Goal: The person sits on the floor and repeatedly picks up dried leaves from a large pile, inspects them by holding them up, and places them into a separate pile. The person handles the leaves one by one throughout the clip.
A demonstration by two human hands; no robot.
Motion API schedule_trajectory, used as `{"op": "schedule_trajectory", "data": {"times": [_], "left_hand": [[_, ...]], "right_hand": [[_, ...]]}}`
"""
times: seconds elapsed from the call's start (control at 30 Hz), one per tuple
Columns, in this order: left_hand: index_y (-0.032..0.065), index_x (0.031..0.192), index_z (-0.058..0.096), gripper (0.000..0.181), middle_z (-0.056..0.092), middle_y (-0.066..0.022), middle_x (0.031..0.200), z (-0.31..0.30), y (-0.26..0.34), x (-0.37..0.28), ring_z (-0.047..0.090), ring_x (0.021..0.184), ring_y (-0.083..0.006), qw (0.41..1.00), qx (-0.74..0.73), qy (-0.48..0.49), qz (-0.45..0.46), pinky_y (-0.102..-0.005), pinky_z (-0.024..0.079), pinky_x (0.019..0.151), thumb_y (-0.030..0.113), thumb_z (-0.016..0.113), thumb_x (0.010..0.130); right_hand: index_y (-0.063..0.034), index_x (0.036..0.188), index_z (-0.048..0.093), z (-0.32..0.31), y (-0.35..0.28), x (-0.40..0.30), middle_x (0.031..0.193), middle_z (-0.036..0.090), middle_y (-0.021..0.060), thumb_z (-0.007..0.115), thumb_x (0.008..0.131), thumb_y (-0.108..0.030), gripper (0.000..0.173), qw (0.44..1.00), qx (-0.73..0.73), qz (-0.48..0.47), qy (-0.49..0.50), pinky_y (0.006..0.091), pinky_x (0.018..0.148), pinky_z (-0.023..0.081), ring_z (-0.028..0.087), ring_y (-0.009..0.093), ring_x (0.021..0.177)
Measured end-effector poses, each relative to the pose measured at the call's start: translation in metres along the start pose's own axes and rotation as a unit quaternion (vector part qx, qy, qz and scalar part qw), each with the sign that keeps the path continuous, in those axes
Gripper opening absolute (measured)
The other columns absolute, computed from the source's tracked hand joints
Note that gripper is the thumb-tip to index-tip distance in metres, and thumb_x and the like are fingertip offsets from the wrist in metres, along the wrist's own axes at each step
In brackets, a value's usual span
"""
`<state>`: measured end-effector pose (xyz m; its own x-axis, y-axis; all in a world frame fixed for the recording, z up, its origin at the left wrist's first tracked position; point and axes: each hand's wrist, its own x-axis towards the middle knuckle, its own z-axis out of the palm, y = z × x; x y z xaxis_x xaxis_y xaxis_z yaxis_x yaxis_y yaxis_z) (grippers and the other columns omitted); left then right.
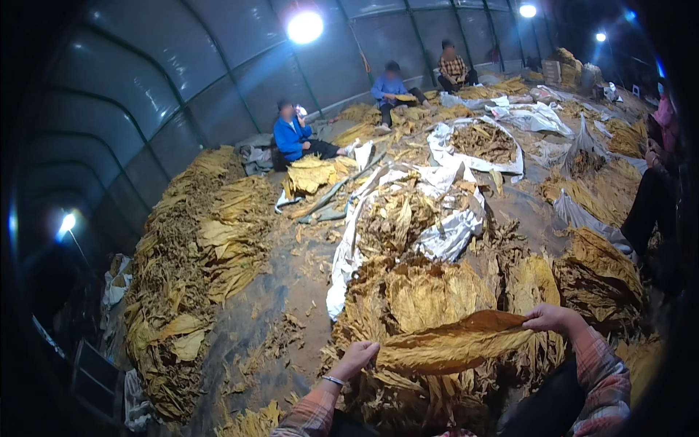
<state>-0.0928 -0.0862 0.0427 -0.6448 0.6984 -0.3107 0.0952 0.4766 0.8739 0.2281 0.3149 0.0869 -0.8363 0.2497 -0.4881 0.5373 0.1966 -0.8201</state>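
Stretched between my two hands is a long dried tobacco leaf (pixel 450 347), yellow with a browner upper fold. My left hand (pixel 357 358) grips its left end, and a bracelet circles that wrist. At the other end, slightly higher in the picture, my right hand (pixel 549 318) pinches the tip. Below and behind the held leaf lies a heap of dried tobacco leaves (pixel 437 297), some broad and golden, others crumpled and brown. The held leaf covers part of this heap.
A white plastic sheet (pixel 341 273) holds broken leaves ahead. A long leaf pile (pixel 180 262) runs along the left. Three people sit by the tunnel wall, the nearest in a blue jacket (pixel 289 136). Another person in pink (pixel 663 123) sits at the right edge. Lamps (pixel 304 27) hang overhead.
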Motion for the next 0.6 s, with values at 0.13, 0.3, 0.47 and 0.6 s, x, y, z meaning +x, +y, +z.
{"op": "schedule_trajectory", "data": {"times": [0.13, 0.3, 0.47, 0.6], "left_hand": [[0.0052, 0.065, 0.053, 0.031, 0.051, -0.0004, 0.056, -0.002, -0.001, 0.002, 0.047, 0.046, -0.0085, 0.997, -0.074, -0.032, -0.003, -0.0233, 0.040, 0.042, 0.024, 0.049, 0.090], [0.0040, 0.063, 0.053, 0.032, 0.049, 0.0005, 0.054, -0.002, -0.004, 0.000, 0.046, 0.044, -0.0082, 0.998, -0.057, -0.013, -0.026, -0.0230, 0.039, 0.041, 0.023, 0.049, 0.089], [0.0046, 0.062, 0.053, 0.034, 0.049, -0.0016, 0.052, -0.001, -0.006, 0.004, 0.049, 0.041, -0.0108, 0.999, -0.048, -0.011, -0.008, -0.0237, 0.040, 0.039, 0.023, 0.047, 0.090], [0.0032, 0.062, 0.052, 0.034, 0.049, -0.0004, 0.052, -0.001, -0.009, 0.006, 0.048, 0.043, -0.0092, 1.000, -0.019, 0.007, -0.004, -0.0238, 0.039, 0.041, 0.023, 0.048, 0.089]], "right_hand": [[-0.0032, 0.094, 0.067, -0.002, 0.003, 0.002, 0.061, 0.049, -0.0066, 0.062, 0.084, -0.016, 0.017, 1.000, 0.013, -0.003, -0.021, 0.0202, 0.049, 0.033, 0.041, 0.004, 0.054], [-0.0030, 0.094, 0.066, 0.002, -0.010, -0.003, 0.062, 0.049, -0.0065, 0.061, 0.084, -0.016, 0.017, 1.000, -0.019, 0.012, -0.012, 0.0202, 0.051, 0.034, 0.042, 0.004, 0.055], [-0.0030, 0.092, 0.066, 0.000, -0.007, -0.002, 0.063, 0.049, -0.0063, 0.060, 0.084, -0.015, 0.016, 1.000, 0.014, 0.009, -0.012, 0.0206, 0.053, 0.035, 0.042, 0.005, 0.057], [-0.0029, 0.089, 0.066, 0.004, -0.013, -0.004, 0.063, 0.048, -0.0065, 0.059, 0.085, -0.015, 0.015, 1.000, -0.024, 0.000, -0.006, 0.0209, 0.052, 0.034, 0.041, 0.005, 0.057]]}}
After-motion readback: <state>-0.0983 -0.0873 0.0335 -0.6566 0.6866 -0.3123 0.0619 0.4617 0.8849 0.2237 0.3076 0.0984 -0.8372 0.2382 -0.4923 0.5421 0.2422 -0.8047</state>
